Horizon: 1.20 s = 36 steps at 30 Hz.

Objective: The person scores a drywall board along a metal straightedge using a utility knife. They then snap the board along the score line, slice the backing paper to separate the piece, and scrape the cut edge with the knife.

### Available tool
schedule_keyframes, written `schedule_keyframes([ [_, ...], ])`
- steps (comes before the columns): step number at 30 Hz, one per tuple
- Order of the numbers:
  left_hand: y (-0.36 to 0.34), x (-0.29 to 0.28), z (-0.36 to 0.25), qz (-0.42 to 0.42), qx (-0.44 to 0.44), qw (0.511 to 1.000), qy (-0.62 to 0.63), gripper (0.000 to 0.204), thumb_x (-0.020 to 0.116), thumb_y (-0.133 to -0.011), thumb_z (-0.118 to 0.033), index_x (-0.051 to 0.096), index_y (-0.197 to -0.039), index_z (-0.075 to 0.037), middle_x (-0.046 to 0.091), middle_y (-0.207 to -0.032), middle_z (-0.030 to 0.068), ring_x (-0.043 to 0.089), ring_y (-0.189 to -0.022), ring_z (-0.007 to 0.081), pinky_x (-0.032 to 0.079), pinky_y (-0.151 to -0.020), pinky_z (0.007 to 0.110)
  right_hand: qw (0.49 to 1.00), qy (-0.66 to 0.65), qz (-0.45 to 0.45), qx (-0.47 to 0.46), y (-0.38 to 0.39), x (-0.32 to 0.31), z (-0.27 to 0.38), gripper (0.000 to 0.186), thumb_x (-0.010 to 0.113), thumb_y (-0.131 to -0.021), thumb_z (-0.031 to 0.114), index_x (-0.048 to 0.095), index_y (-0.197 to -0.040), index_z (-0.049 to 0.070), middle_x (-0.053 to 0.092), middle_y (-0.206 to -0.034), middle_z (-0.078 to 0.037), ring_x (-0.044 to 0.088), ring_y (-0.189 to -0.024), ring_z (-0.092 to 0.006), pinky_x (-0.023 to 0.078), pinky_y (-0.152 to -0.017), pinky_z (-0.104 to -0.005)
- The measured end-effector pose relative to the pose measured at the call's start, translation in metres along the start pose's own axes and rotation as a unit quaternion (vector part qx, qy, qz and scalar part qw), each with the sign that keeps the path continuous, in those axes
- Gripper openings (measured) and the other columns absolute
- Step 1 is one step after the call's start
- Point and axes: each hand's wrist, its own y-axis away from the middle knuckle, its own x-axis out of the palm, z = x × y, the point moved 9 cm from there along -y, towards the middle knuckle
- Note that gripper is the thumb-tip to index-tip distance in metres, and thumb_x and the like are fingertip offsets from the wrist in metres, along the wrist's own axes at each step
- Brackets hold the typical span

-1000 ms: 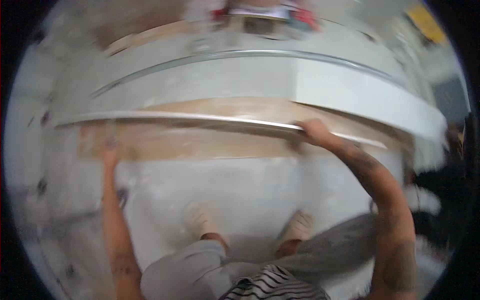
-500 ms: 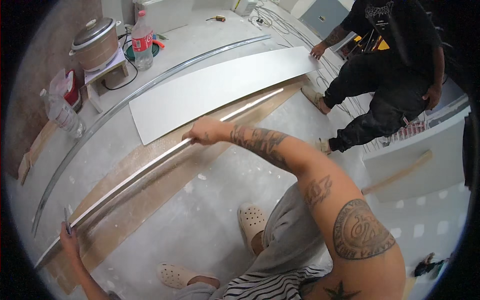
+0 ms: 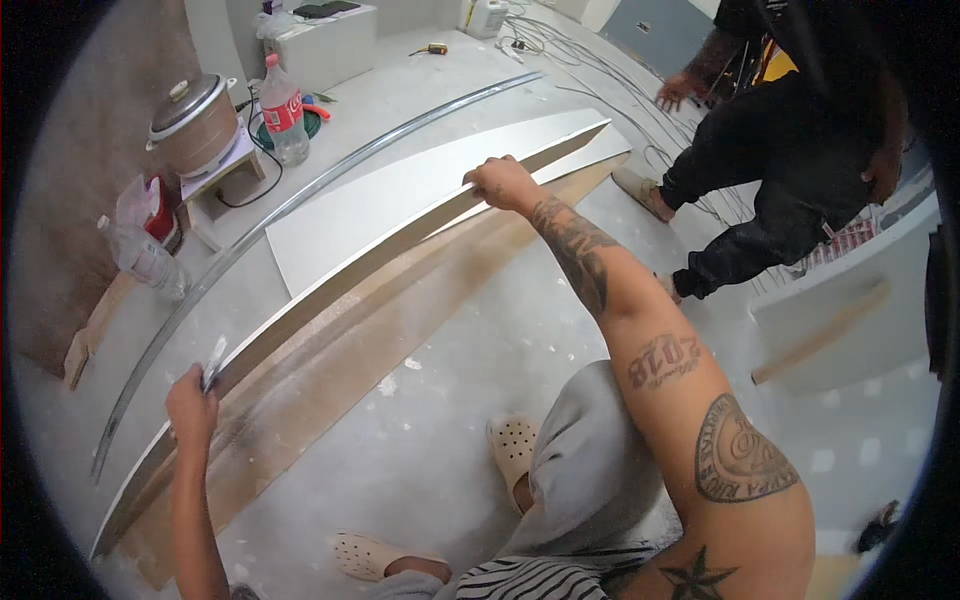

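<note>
A long, narrow board (image 3: 330, 300) stands tilted on edge across the floor, its brown face toward me and a white edge on top. My right hand (image 3: 502, 185) is closed round its upper edge toward the far right. At the near left, my left hand (image 3: 192, 405) is closed at the same edge and also grips a slim silver utility knife (image 3: 214, 362). Behind the board, a white panel (image 3: 340, 228) lies flat, partly hidden by it. Brown sheet material (image 3: 300, 435) lies on the floor on my side.
A curved metal track (image 3: 250, 235) runs along the far side. Beyond it are a plastic bottle (image 3: 285, 115), a pot (image 3: 195, 125) on a small stand, and a clear bottle (image 3: 145, 260). At the right stands a co-worker (image 3: 780, 150) near loose cables (image 3: 570, 55). A screwdriver (image 3: 432, 49) lies farther back.
Both hands have moved up and away from me, lifting the board's edge and turning more of its brown face into view. The co-worker's hand has come off the white panel.
</note>
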Motion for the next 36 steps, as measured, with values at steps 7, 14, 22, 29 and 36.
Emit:
schedule_keyframes([
  [7,-0.055,0.033,-0.111,0.025,0.035,0.995,0.091,0.023,0.069,-0.071,-0.021,0.059,-0.083,-0.004,0.063,-0.078,0.0206,0.060,-0.078,0.0421,0.046,-0.068,0.050,0.947,-0.081,-0.108,-0.293,-0.006,-0.012,0.140,0.064,0.080,-0.068,0.026,0.053,-0.126,0.023,0.056,-0.120,-0.004,0.047,-0.122,-0.0247,0.033,-0.103,-0.0536],
  [14,-0.066,0.013,-0.146,-0.042,0.041,0.979,0.196,0.035,0.073,-0.072,-0.028,0.062,-0.095,-0.004,0.065,-0.083,0.0205,0.064,-0.081,0.0379,0.050,-0.074,0.048,0.962,-0.018,0.082,-0.260,-0.037,0.071,0.166,0.031,0.064,-0.084,0.022,0.066,-0.113,0.011,0.069,-0.095,-0.014,0.065,-0.088,-0.0312,0.051,-0.080,-0.0420],
  [22,0.101,-0.033,0.132,0.042,-0.267,0.958,0.099,0.043,0.063,-0.073,-0.024,0.059,-0.107,0.002,0.064,-0.100,0.0271,0.062,-0.097,0.0405,0.050,-0.081,0.047,0.985,-0.017,-0.041,-0.166,-0.064,0.067,0.038,0.024,0.069,-0.073,0.015,0.071,-0.097,0.010,0.067,-0.093,-0.019,0.064,-0.086,-0.0363,0.051,-0.074,-0.0439],
  [29,0.263,0.012,0.314,0.003,-0.455,0.881,0.130,0.054,0.060,-0.089,-0.041,0.053,-0.118,0.004,0.066,-0.084,0.0185,0.065,-0.071,0.0284,0.051,-0.065,0.042,0.990,0.003,-0.033,-0.135,-0.060,0.106,-0.006,0.025,0.067,-0.072,0.009,0.070,-0.097,0.007,0.068,-0.086,-0.018,0.066,-0.083,-0.0342,0.052,-0.073,-0.0439],
  [36,0.250,0.044,0.382,-0.010,-0.560,0.822,0.104,0.058,0.046,-0.091,-0.054,0.063,-0.107,0.000,0.064,-0.104,0.0264,0.060,-0.100,0.0436,0.047,-0.082,0.049,0.991,0.001,-0.020,-0.135,-0.059,0.103,0.008,0.021,0.067,-0.071,0.008,0.070,-0.092,0.006,0.067,-0.085,-0.018,0.065,-0.084,-0.0362,0.050,-0.072,-0.0445],
])
